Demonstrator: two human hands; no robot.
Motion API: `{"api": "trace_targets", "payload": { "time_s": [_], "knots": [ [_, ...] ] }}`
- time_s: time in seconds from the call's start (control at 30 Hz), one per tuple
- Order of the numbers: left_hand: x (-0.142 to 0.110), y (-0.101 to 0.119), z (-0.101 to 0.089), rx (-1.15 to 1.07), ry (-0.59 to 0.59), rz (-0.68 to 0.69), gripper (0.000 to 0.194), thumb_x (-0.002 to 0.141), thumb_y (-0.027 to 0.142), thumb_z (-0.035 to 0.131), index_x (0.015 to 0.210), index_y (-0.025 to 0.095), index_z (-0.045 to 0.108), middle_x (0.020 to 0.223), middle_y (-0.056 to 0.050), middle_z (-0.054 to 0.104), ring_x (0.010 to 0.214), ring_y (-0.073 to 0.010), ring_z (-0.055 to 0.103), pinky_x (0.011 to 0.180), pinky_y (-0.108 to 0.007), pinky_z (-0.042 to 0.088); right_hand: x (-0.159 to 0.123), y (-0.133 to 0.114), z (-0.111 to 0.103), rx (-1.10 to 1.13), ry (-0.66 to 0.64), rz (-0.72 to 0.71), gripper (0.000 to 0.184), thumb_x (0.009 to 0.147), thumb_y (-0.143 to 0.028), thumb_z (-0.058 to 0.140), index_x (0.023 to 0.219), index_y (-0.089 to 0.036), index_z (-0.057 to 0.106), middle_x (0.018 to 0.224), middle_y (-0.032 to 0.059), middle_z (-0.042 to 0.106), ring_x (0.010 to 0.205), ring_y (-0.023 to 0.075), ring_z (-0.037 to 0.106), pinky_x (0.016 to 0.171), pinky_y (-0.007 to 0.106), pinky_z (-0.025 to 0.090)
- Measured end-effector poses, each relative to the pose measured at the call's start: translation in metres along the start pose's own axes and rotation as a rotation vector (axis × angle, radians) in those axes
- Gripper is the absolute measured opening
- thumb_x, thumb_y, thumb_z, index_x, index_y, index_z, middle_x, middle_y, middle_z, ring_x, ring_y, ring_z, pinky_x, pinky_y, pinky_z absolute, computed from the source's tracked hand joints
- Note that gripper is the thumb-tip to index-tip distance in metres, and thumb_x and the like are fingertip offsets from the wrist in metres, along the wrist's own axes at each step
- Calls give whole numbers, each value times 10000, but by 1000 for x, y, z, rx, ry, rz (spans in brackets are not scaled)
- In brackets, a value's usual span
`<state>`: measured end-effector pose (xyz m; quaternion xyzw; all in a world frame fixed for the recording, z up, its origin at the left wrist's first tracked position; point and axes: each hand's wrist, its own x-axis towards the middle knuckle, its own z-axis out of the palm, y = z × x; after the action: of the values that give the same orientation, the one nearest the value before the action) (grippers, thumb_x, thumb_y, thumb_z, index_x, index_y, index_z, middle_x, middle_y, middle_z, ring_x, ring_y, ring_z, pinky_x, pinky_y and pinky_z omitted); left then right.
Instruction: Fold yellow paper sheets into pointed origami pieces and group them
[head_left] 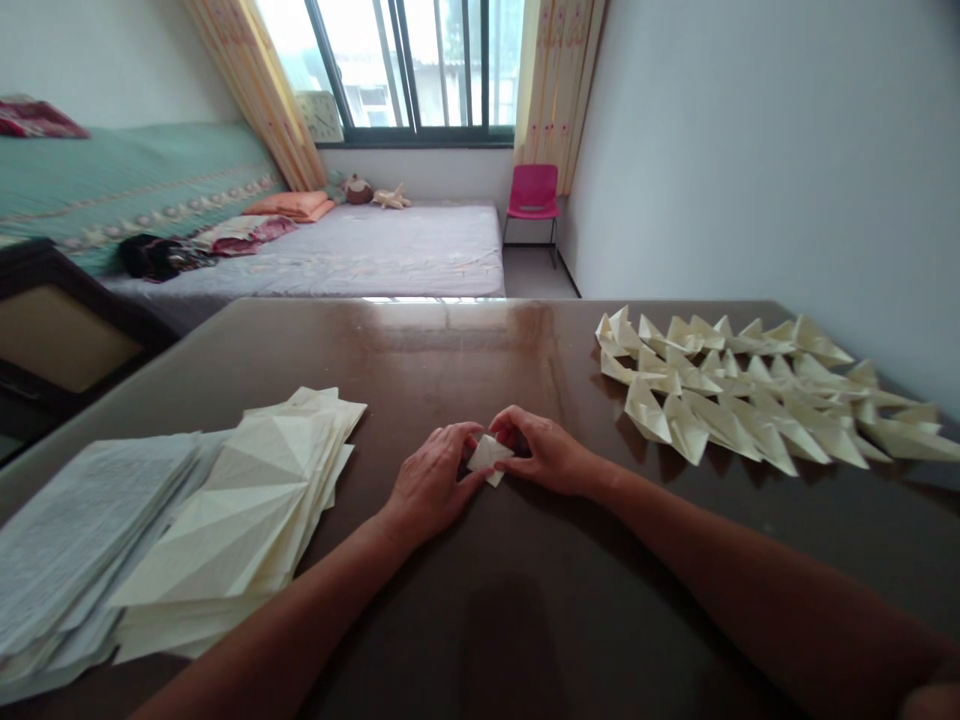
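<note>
A small folded piece of cream paper [489,456] lies on the dark brown table [465,350], pinched between both hands. My left hand [433,482] presses its left side with curled fingers. My right hand [546,452] grips its right side, fingers bent over the top edge. To the left sits a stack of creased cream sheets [240,500]. Several finished folded paper shapes [750,395] lie in rows at the right.
A pile of printed sheets [67,540] lies at the table's left edge. Beyond the table are a bed [360,250], a pink chair [532,195] under the window, and a dark cabinet [52,330] at left. A white wall runs along the right.
</note>
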<state>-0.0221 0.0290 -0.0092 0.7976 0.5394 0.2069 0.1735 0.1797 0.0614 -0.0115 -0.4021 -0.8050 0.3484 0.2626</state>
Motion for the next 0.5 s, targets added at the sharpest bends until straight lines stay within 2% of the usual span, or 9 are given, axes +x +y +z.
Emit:
{"api": "trace_targets", "payload": {
  "time_s": [0.1, 0.23, 0.33, 0.4, 0.5],
  "knots": [
    [2, -5, -2, -136, -32, -55, 322, 787, 379, 638, 1054, 213, 566, 884, -9, 619, 802, -169, 574, 710, -279, 452, 0, -6, 1, 131, 1, -11, 297, 746, -234, 673, 1015, -192, 555, 903, 9, 607, 783, 129, 561, 700, 257, 461],
    [5, -10, 0, -381, -30, -78, 223, 790, 371, 628, 901, 181, 593, 764, 8, 604, 684, -129, 546, 630, -233, 431, 0, -8, 6, 224, 14, 52, 327, 763, -284, 671, 1050, -179, 555, 876, 8, 619, 730, 117, 563, 638, 225, 450],
    [6, -12, 3, -556, 20, -75, 205, 795, 356, 626, 858, 164, 592, 745, 6, 599, 676, -115, 543, 636, -217, 441, -1, -6, 7, 112, -31, 41, 193, 812, -337, 625, 896, -163, 620, 739, -15, 613, 648, 105, 528, 599, 212, 401],
    [6, -11, 5, -596, 45, -67, 206, 797, 356, 630, 855, 160, 602, 762, 0, 608, 694, -116, 552, 648, -213, 449, -2, -4, 5, 21, -26, 9, 208, 835, -359, 599, 785, -158, 622, 660, -25, 584, 616, 101, 498, 576, 208, 363],
    [6, -6, 6, -564, 54, -66, 218, 814, 375, 614, 862, 163, 636, 792, -10, 636, 719, -123, 572, 656, -210, 454, -2, -1, 3, -40, 18, -14, 231, 852, -365, 576, 757, -158, 614, 645, -25, 575, 612, 99, 482, 568, 203, 338]
  ]
}}
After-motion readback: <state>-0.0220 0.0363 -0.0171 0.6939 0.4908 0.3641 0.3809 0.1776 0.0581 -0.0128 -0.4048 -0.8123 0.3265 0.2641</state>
